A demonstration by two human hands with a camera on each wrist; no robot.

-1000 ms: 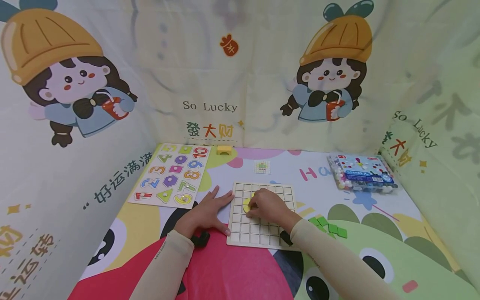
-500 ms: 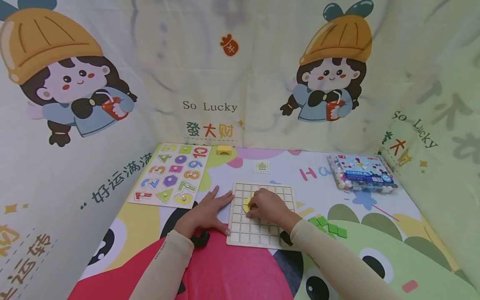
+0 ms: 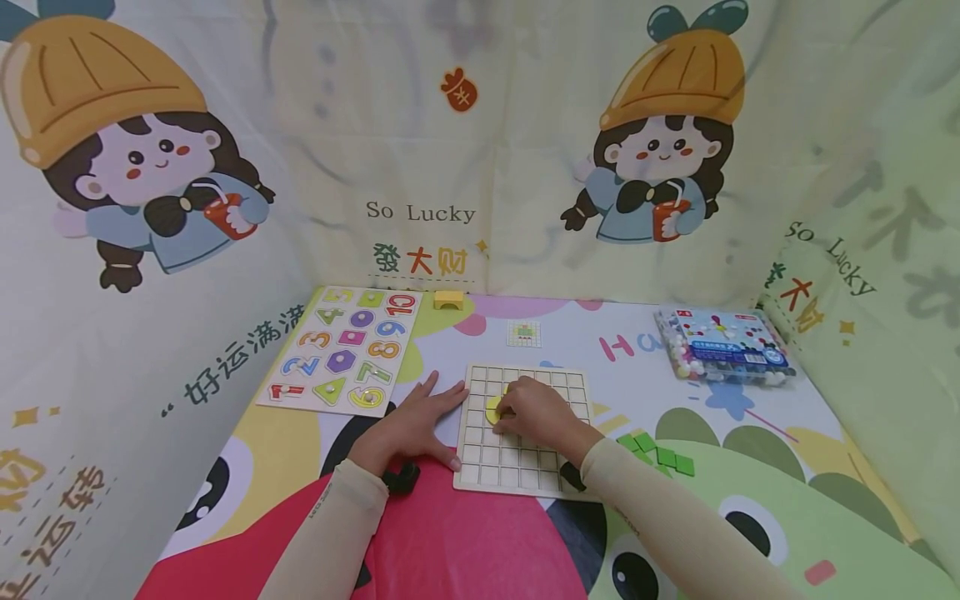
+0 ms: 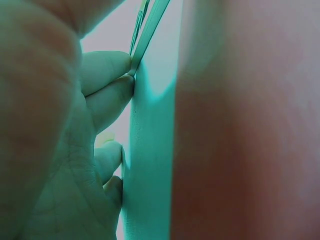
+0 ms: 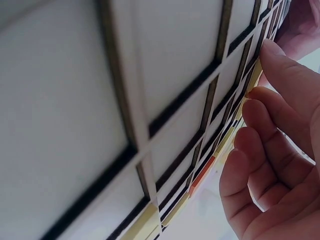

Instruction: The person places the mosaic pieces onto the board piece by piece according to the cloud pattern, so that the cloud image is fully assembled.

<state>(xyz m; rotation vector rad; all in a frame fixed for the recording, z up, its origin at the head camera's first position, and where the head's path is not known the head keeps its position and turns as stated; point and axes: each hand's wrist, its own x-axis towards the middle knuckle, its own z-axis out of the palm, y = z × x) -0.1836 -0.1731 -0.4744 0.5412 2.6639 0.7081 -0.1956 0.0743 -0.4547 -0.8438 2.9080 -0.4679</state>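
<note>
A light wooden board with a square grid (image 3: 517, 473) lies on the patterned table. My left hand (image 3: 414, 423), fingers spread and fairly straight, rests against its left edge; in the left wrist view its fingertips (image 4: 112, 95) touch the board's side. Over the upper middle of the board is my right hand (image 3: 543, 417), fingers bent. Yellow square tiles (image 3: 492, 410) show beside its fingertips, partly hidden. In the right wrist view, thumb and forefinger pinch at a yellow tile (image 5: 256, 74) low on the grid. A red tile (image 5: 202, 175) and more yellow ones sit in other cells.
Several green tiles (image 3: 666, 456) lie right of the board. Behind it is a small pattern card (image 3: 524, 334). A number puzzle board (image 3: 341, 354) stands at the back left, beside a yellow arch block (image 3: 448, 300). A plastic box of beads (image 3: 723, 346) is at the back right.
</note>
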